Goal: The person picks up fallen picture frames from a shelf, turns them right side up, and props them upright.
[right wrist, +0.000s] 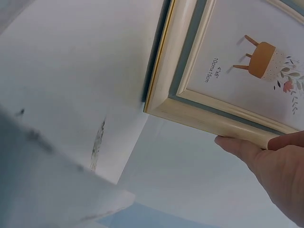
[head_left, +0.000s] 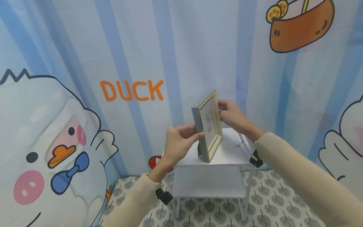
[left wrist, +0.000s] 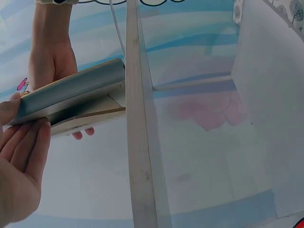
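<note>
A cream picture frame point(head_left: 219, 126) with gold edging and grey-blue sides stands upright at the tabletop, turned partly side-on. Its card shows a printed chair with flowers, clearest on the frame point(right wrist: 190, 107) in the right wrist view. My left hand point(head_left: 180, 142) pinches the near side, thumb on the front edge and fingers behind. On the far side, my right hand point(head_left: 232, 115) grips the opposite edge. In the left wrist view, a flap stands slightly out from the back of the frame point(left wrist: 71, 92), and the left hand point(left wrist: 21, 175) holds the edge.
The small white table point(head_left: 235, 151) has a lower shelf point(head_left: 208, 181) and thin legs. Behind it hangs a striped curtain point(head_left: 198, 47) with cartoon prints. A tree-patterned floor covering point(head_left: 263, 190) lies beneath. Dark scuffs mark a white surface point(right wrist: 71, 95) in the right wrist view.
</note>
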The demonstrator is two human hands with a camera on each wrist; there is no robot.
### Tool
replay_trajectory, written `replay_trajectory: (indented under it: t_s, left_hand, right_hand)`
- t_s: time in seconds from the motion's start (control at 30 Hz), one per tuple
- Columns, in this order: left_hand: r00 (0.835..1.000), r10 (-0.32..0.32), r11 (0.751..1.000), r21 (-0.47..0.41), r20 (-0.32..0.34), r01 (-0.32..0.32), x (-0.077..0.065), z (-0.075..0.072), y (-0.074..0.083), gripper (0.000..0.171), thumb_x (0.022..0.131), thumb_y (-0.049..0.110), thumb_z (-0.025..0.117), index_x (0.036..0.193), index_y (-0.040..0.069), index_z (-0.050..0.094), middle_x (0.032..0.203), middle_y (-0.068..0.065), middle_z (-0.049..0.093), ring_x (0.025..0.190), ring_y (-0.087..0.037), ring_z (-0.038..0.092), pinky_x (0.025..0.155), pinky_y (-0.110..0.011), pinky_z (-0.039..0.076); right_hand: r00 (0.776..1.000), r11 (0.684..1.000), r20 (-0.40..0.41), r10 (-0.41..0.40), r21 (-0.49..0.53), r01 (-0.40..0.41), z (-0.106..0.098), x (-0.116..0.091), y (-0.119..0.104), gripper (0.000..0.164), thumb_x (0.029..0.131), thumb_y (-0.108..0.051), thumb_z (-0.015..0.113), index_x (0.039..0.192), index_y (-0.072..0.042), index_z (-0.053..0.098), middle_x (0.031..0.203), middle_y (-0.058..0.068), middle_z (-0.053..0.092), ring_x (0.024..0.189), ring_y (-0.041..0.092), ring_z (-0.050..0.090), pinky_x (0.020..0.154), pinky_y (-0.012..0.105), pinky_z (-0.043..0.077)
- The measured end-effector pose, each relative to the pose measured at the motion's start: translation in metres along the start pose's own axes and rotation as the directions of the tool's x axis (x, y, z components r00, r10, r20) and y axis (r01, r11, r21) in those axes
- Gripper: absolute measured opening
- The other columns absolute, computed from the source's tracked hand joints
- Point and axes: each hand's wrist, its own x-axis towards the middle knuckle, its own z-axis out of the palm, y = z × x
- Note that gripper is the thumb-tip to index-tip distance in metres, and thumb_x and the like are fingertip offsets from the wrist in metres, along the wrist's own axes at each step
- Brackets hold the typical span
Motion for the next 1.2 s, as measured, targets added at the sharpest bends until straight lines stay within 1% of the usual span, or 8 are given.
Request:
replay_trajectory:
  t_s: [0.17,0.33,0.43,0.7,0.93,1.1,1.2]
  left_hand:
    - [0.999,0.005,1.0,0.025,-0.044,-0.004,0.0,0.01,0.002,0.024,0.088,0.019,0.086,0.11,0.009,0.083,0.104,-0.011,0.083,0.097,-0.02,0.081,0.087,-0.029,0.066]
    - [0.996,0.015,0.999,0.037,-0.09,-0.011,0.001,0.019,0.005,0.023,0.085,0.016,0.088,0.105,0.006,0.083,0.1,-0.013,0.083,0.092,-0.022,0.082,0.082,-0.028,0.066]
    - [0.995,0.009,0.999,0.042,-0.102,-0.005,0.001,0.023,0.008,0.023,0.085,0.016,0.089,0.105,0.004,0.083,0.099,-0.013,0.083,0.092,-0.022,0.082,0.081,-0.027,0.066]
    - [0.994,0.032,0.997,0.079,-0.109,-0.023,0.002,0.031,0.009,0.023,0.085,0.018,0.089,0.102,0.005,0.083,0.097,-0.011,0.083,0.088,-0.02,0.082,0.079,-0.025,0.065]
    - [0.993,0.053,0.995,0.09,-0.107,-0.044,0.003,0.036,0.012,0.024,0.085,0.019,0.089,0.102,0.004,0.083,0.096,-0.013,0.083,0.088,-0.021,0.082,0.079,-0.023,0.065]
    - [0.992,0.075,0.993,0.1,-0.097,-0.065,0.003,0.039,0.013,0.022,0.085,0.017,0.089,0.102,0.003,0.083,0.096,-0.013,0.083,0.087,-0.022,0.082,0.08,-0.022,0.065]
    - [0.991,0.087,0.991,0.114,-0.098,-0.076,0.003,0.039,0.013,0.022,0.086,0.017,0.089,0.103,0.004,0.083,0.096,-0.012,0.083,0.086,-0.021,0.082,0.078,-0.022,0.065]
  right_hand:
    - [1.0,1.0,-0.006,-0.012,-0.009,0.011,0.001,0.006,0.001,0.073,0.085,0.015,0.037,0.157,0.008,0.039,0.156,0.03,0.051,0.145,0.046,0.052,0.116,0.055,0.049]
    - [1.0,1.0,-0.007,-0.022,-0.008,0.022,0.003,0.009,0.001,0.073,0.084,0.016,0.038,0.157,0.007,0.041,0.155,0.03,0.052,0.144,0.046,0.053,0.116,0.056,0.05]
    - [1.0,1.0,-0.011,-0.028,0.007,0.028,0.004,0.01,0.002,0.072,0.083,0.016,0.038,0.155,0.009,0.043,0.152,0.031,0.054,0.141,0.047,0.056,0.115,0.056,0.051]
    - [0.999,0.999,-0.014,-0.038,0.017,0.038,0.007,0.014,0.007,0.071,0.082,0.016,0.037,0.153,0.007,0.047,0.151,0.03,0.056,0.139,0.046,0.058,0.114,0.056,0.052]
    - [0.999,0.999,-0.024,-0.036,0.016,0.037,0.008,0.016,0.009,0.073,0.08,0.016,0.036,0.151,0.007,0.048,0.15,0.028,0.058,0.138,0.044,0.06,0.114,0.056,0.051]
    - [1.0,1.0,-0.01,-0.021,-0.011,0.021,0.006,0.015,0.009,0.072,0.085,0.013,0.038,0.156,0.003,0.045,0.154,0.025,0.055,0.142,0.041,0.057,0.12,0.056,0.047]
    - [1.0,0.996,-0.003,-0.005,-0.09,0.005,0.004,0.014,0.008,0.068,0.09,0.009,0.037,0.158,0.001,0.043,0.158,0.024,0.052,0.147,0.042,0.051,0.121,0.057,0.044]
